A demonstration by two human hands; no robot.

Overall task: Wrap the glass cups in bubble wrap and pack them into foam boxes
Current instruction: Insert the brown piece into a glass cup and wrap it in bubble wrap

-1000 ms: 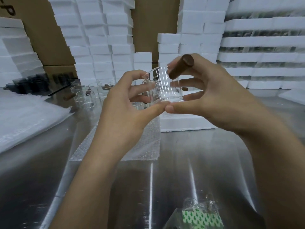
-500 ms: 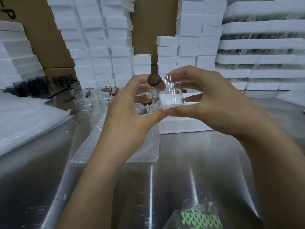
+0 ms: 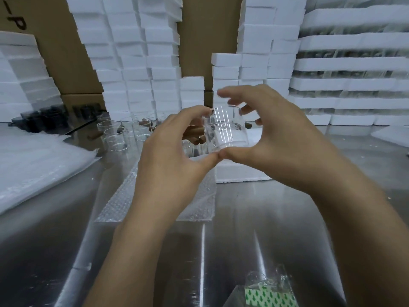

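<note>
Steel table (image 3: 243, 218), bubble wrap (image 3: 119, 202); left hand (image 3: 168, 156), right hand (image 3: 285, 138) hold glass cup (image 3: 225, 129).

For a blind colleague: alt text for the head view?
A left hand and right hand hold a clear glass cup over a steel table, thumbs touching beneath it. Bubble wrap lies below; stacked foam boxes stand behind.

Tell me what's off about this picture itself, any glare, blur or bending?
Head view: bright glare streaks run down the steel table and across the glass cup; head view: the right hand is motion-blurred at its upper fingertips; head view: the foam box stacks lean, bent by the wide-angle lens.
</note>
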